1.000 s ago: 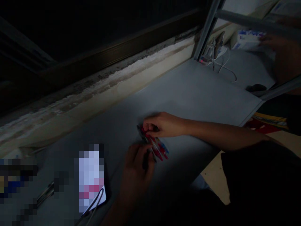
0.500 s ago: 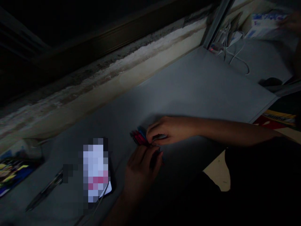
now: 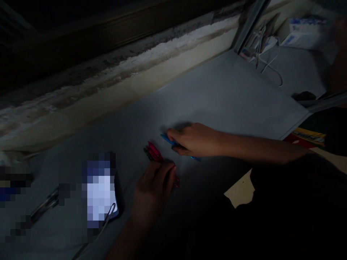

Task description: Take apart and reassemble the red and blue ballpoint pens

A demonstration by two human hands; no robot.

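Note:
Under dim light, my left hand (image 3: 155, 182) is closed around a few pens at the middle of the grey table. Pink pens (image 3: 154, 151) stick out beyond its fingers, with a dark pen (image 3: 148, 154) alongside them. To the right, a blue pen (image 3: 168, 139) is pinched in my right hand (image 3: 191, 139), its other end showing below the palm. The two hands are apart, and both are low over the tabletop. My fingers hide the middle of all these pens.
A lit phone (image 3: 100, 195), its screen blurred out, lies left of my left hand, with a cable (image 3: 105, 220) across its corner. A pen-like dark object (image 3: 45, 207) is farther left. White cables (image 3: 271, 65) and a box (image 3: 303, 34) stand past a metal post (image 3: 249, 27).
My hands were together over the pens and have separated. The right hand has drawn the blue pen away to the right, while the left hand keeps the pink and dark ones.

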